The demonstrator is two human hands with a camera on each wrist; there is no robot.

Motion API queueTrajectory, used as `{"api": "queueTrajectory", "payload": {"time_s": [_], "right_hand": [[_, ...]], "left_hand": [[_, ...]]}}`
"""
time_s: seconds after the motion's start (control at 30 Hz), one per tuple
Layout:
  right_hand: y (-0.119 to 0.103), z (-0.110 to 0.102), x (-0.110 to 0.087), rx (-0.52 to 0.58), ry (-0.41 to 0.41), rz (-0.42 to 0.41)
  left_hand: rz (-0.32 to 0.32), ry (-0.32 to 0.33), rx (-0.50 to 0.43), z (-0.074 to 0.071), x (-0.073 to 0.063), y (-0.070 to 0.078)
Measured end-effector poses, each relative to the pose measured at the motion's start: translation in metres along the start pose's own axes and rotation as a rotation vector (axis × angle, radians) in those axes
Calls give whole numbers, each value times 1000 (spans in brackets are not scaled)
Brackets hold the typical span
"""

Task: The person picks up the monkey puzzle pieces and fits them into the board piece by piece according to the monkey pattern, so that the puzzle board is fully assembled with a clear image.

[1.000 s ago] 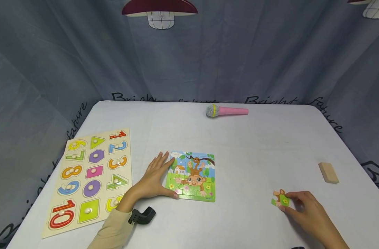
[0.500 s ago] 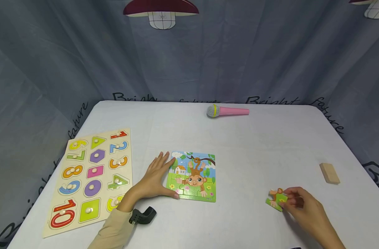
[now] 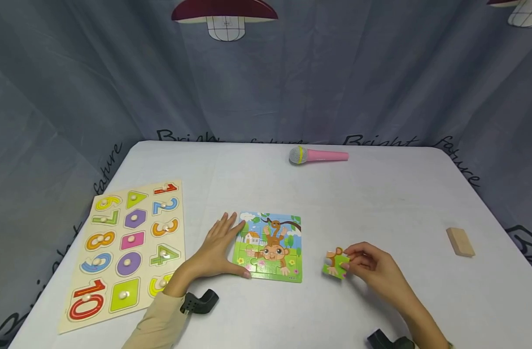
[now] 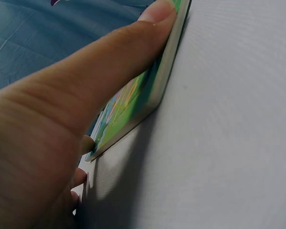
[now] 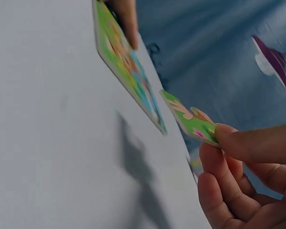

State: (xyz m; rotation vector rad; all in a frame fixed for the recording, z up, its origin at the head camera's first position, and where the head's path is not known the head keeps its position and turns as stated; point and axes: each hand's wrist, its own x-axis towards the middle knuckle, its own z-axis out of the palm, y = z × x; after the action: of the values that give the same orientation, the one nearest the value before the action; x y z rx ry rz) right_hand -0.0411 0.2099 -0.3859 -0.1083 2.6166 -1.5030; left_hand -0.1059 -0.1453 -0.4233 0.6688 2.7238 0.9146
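Observation:
A square monkey jigsaw puzzle lies flat on the table. My left hand rests at its left side with fingers spread; the thumb lies over the near edge and the index fingertip is at the upper left edge. In the left wrist view that thumb crosses the puzzle's green border. My right hand pinches a loose puzzle piece between thumb and fingers, to the right of the puzzle. Seen from the right wrist, the piece is green with a tan paw and a pink flower, raised above its shadow.
A wooden number-and-shape peg board lies at the left, partly behind the left forearm. A pink microphone lies near the far edge of the white table. At the right is a small wooden block.
My right hand has carried the puzzle piece leftward toward the puzzle, with the piece turned on the way. The left hand and the puzzle have stayed in place.

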Motion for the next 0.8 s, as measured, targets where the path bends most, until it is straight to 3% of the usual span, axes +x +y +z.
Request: {"api": "queueTrajectory", "payload": {"time_s": [0.3,0.63,0.8], "right_hand": [[-19,45,31,80,-157,-36],[-31,67,44,53,-181,-54],[-33,75,46,-39,-137,-59]], "left_hand": [[10,1,8,-1,1,0],[7,4,0,-1,0,0],[7,8,7,-1,-1,-1]]}}
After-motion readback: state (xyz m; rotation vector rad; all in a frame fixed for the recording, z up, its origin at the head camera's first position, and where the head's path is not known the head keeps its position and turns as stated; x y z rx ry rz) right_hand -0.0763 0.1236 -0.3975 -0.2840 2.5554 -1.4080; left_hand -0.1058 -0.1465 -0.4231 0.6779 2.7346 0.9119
